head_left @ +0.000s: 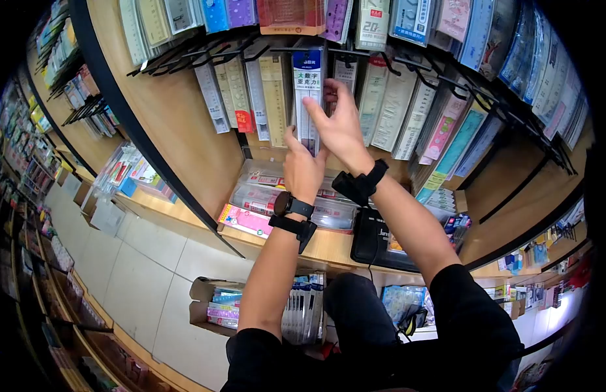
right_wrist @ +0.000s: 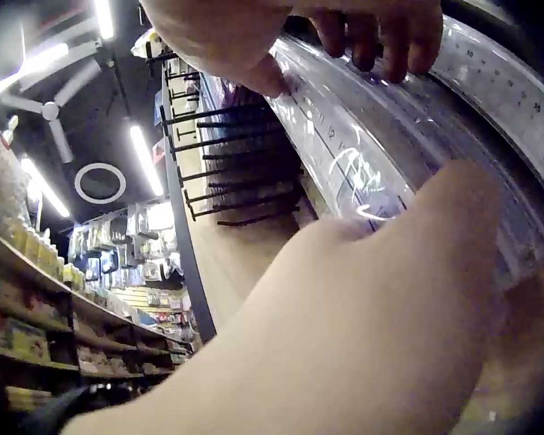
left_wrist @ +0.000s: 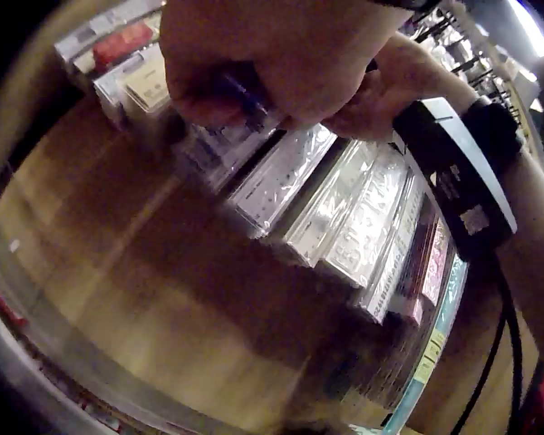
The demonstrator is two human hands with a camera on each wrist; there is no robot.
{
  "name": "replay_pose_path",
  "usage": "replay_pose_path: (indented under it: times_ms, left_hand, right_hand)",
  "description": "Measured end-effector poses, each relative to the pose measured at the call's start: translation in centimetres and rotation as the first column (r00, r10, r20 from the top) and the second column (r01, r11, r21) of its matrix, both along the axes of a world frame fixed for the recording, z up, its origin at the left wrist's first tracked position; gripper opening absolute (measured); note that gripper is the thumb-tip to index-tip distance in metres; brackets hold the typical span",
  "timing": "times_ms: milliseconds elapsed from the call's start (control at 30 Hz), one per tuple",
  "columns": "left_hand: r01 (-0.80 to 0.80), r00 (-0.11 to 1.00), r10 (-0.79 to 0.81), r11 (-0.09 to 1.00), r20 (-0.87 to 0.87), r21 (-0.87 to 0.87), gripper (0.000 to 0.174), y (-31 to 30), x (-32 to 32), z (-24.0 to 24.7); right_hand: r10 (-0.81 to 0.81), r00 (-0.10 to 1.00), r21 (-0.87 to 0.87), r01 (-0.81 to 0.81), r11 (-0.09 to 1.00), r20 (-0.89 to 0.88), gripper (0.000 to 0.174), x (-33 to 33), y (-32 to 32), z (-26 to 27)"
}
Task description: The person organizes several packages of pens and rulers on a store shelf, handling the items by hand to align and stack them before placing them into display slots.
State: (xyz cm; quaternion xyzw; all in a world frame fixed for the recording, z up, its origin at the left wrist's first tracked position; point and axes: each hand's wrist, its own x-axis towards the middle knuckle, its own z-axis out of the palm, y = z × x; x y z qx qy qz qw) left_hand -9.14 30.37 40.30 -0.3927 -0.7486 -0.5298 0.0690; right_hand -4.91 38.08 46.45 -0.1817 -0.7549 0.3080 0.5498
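Head view: Long ruler pack (head_left: pixel 304 88), blue header (head_left: pixel 307 60) uppermost, lies ahead of the person, long axis near upright. Left hand (head_left: pixel 303 171) grips its lower end from below. Right hand (head_left: pixel 344 127) grips higher, thumb across the front, fingers curled by the right edge. Of the 2, the right is nearer the header, which sits beyond both; cannot tell whether it is on a hook. Yellow ruler (head_left: pixel 272 98) hangs just left of the pack; white packs (head_left: pixel 386 108) hang to the right hand's right. Clear cases (head_left: pixel 250 199) lie below the left hand.

Left wrist view: Left hand at top, fingers curled round something dark blue, mostly hidden. Right hand just behind it. White packs in a row alongside.

Right wrist view: Clear plastic with printed digits, 12 legible, runs lengthwise between the hands. Right thumb tip touches its near side, right fingers bent over the far side; left thumb lies against the plastic. Glare on the wrapping.
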Motion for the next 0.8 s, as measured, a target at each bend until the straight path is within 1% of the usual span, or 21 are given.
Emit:
replay_pose_path:
  times_ms: [67,100,167,200,267,300,333,367,400,433,467,533,567,633,667,700,767,800]
  left_hand:
    - [0.03,0.999,-0.03,0.999,-0.02,0.032,0.073,1.1,-0.6,-0.5]
    - [0.059,0.998,-0.057,0.996,-0.041,0.061,0.075,1.5,-0.9,-0.9]
    - [0.062,0.997,-0.061,0.998,-0.045,0.032,0.074,1.9,-1.3,-1.0]
    - [0.067,0.996,-0.067,0.998,-0.054,0.01,0.073,2.0,-1.5,-0.9]
    - [0.065,0.996,-0.063,0.998,-0.068,0.026,0.073,2.6,-2.3,-1.4]
    - [0.058,0.995,-0.054,0.997,-0.083,0.048,0.074,2.8,-2.7,-1.6]
    - [0.061,0.997,-0.06,0.998,-0.045,0.028,0.075,2.6,-2.7,-1.2]
    - [0.06,0.997,-0.058,0.998,-0.045,0.03,0.075,2.3,-2.6,-1.0]
    - [0.014,0.996,-0.014,1.0,-0.091,0.001,0.076,1.8,-2.4,-1.0]
    - [-0.032,0.99,0.028,0.999,-0.138,-0.027,0.077,1.1,-1.9,-0.6]
    - [-0.031,0.99,0.027,0.999,-0.138,-0.027,0.077,0.4,-1.3,0.0]
    - [-0.182,0.953,0.159,0.981,-0.259,-0.067,0.079,-0.5,0.1,0.9]
    - [-0.18,0.953,0.157,0.981,-0.261,-0.067,0.079,-0.4,0.4,1.3]
    - [-0.113,0.947,0.163,0.976,-0.278,0.188,0.082,0.3,0.5,1.9]
    - [-0.11,0.922,0.202,0.954,-0.331,0.277,0.085,1.2,0.0,2.2]
    - [-0.11,0.923,0.202,0.954,-0.328,0.277,0.085,2.0,-0.3,2.4]
    - [0.03,0.97,0.063,0.928,-0.234,0.373,0.088,3.0,0.0,3.7]
    - [0.006,0.989,0.047,0.935,-0.138,0.355,0.092,3.5,0.2,4.5]
  right_hand:
    - [-0.006,1.0,-0.011,0.005,1.0,-0.014,0.06,-0.1,0.5,-0.4]
    - [-0.006,1.0,-0.015,0.006,1.0,-0.013,0.06,-0.4,0.8,-0.5]
    - [-0.112,0.993,0.051,0.114,0.992,-0.042,0.057,-1.0,1.2,-0.6]
    - [-0.114,0.993,0.043,0.116,0.992,-0.039,0.057,-1.3,1.3,-0.7]
    - [-0.112,0.993,-0.043,0.111,0.993,-0.03,0.056,-1.6,0.8,-0.2]
    - [-0.113,0.993,-0.044,0.111,0.993,-0.027,0.056,-1.6,0.7,-0.2]
    - [-0.112,0.994,-0.037,0.111,0.993,-0.015,0.056,-1.7,0.7,-0.3]
    - [-0.11,0.994,-0.029,0.11,0.993,-0.004,0.056,-1.8,0.6,-0.4]
    - [-0.11,0.994,-0.029,0.109,0.994,-0.004,0.056,-1.8,0.6,-0.4]
    - [-0.134,0.991,0.011,0.133,0.991,0.022,0.057,-1.5,0.4,-0.3]
    - [-0.159,0.986,0.052,0.157,0.986,0.047,0.057,-1.2,0.3,-0.4]
    - [-0.166,0.984,0.076,0.161,0.984,0.058,0.059,-0.5,0.1,-0.5]
    - [-0.168,0.983,0.102,0.161,0.982,0.068,0.06,-0.2,-0.1,-0.5]
    - [-0.142,0.988,0.086,0.136,0.987,0.063,0.062,1.3,-1.1,-0.8]
    - [-0.114,0.992,0.072,0.11,0.991,0.056,0.063,2.3,-1.7,-0.9]
    - [-0.115,0.992,0.073,0.111,0.991,0.06,0.063,3.3,-2.3,-1.0]
    - [-0.045,0.997,0.04,0.043,0.998,0.067,0.061,5.9,-3.4,-1.2]
    - [-0.011,0.998,0.086,0.005,0.996,0.068,0.056,7.3,-3.7,-1.4]
